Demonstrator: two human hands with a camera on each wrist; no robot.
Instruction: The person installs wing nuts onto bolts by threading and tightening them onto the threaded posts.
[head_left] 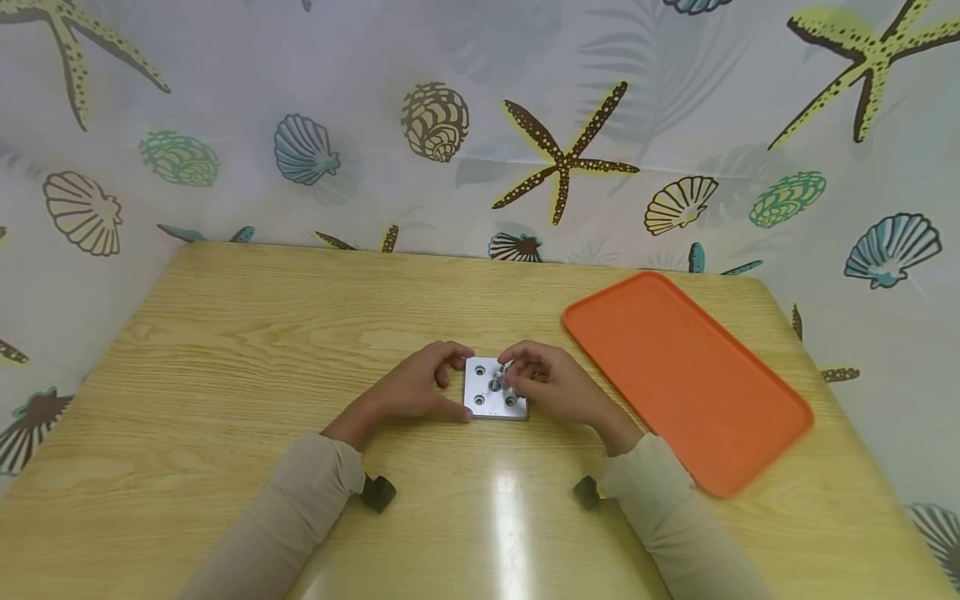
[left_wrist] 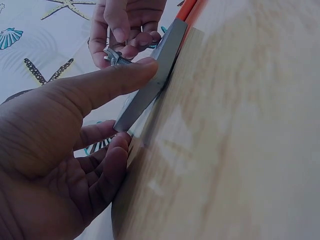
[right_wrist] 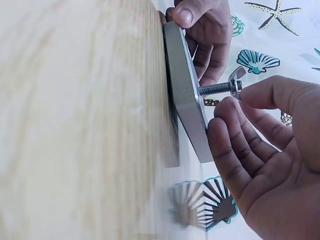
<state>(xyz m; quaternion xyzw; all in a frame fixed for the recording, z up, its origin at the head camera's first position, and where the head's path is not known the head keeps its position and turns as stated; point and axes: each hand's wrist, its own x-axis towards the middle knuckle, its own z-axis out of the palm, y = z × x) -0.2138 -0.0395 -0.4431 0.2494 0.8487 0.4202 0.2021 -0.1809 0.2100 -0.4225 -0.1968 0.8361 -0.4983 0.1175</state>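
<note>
A square metal plate [head_left: 491, 410] with several holes lies between the two hands near the table's middle. At its left edge, the left hand [head_left: 408, 387] grips it by thumb and fingers. From the plate's centre rises a threaded bolt [right_wrist: 215, 89], seen side-on in the right wrist view, with a wing nut [right_wrist: 236, 82] near its free end. The right hand [right_wrist: 280, 150] holds the wing nut at its fingertips, other fingers curled close beside the plate. In the left wrist view the left thumb partly covers the bolt [left_wrist: 122, 61].
An orange tray [head_left: 690, 383] lies at an angle on the wooden table [head_left: 247, 333], right of the right hand. Behind the table hangs a cloth [head_left: 360, 75] printed with shells and starfish. Dark camera pieces show at both wrists.
</note>
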